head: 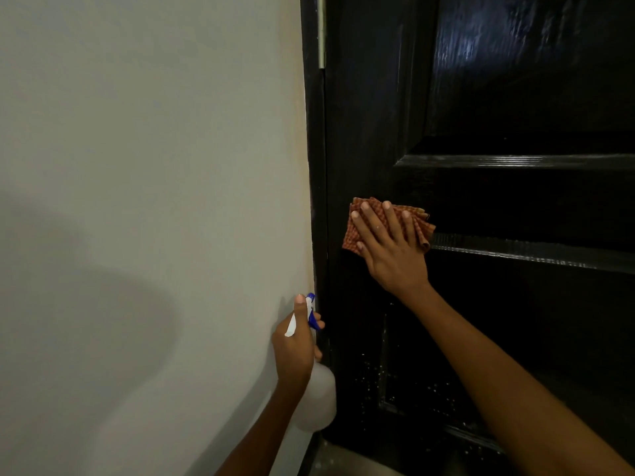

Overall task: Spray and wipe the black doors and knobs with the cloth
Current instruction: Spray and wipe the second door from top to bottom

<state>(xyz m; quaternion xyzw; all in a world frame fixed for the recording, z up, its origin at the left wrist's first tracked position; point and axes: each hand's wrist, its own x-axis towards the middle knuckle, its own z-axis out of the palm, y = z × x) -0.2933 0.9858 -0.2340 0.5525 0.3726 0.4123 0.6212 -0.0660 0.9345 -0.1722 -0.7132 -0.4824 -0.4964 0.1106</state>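
Note:
A glossy black panelled door (498, 187) fills the right half of the head view. My right hand (388, 245) lies flat with straight, spread fingers on a folded orange checked cloth (424, 223), pressing it against the door's left stile at mid height. My left hand (293, 348) grips the neck of a white spray bottle (321, 400) with a blue and white trigger head (311, 312), held low beside the door frame. Small droplets speckle the lower door panel (412, 383). No knob is in view.
A plain pale wall (147, 201) takes up the left half, with a shadow across its lower part. The black door frame (314, 166) runs down the middle, and a metal hinge (321, 32) sits at its top. A strip of light floor (347, 462) shows at the bottom.

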